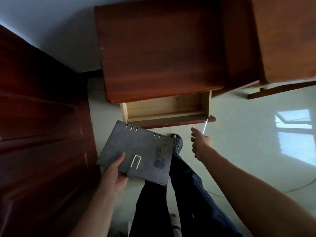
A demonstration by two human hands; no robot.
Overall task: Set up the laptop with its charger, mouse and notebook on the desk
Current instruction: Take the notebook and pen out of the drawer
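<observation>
Head cam: L hand (113, 177) round notebook (142, 151), R hand (201, 146) round pen (205, 126), open drawer (164, 115) ahead

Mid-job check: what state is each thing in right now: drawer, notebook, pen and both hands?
drawer: pulled open, nothing visible inside
notebook: closed, held off the desk
left hand: grips the notebook's corner
pen: in the air near the drawer front
right hand: holds the pen

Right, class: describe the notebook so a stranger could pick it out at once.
Find the red-brown desk with its open drawer. Just in front of the drawer, the left hand holds the notebook. It alone is flat and grey, with metal rings along one edge.
</observation>
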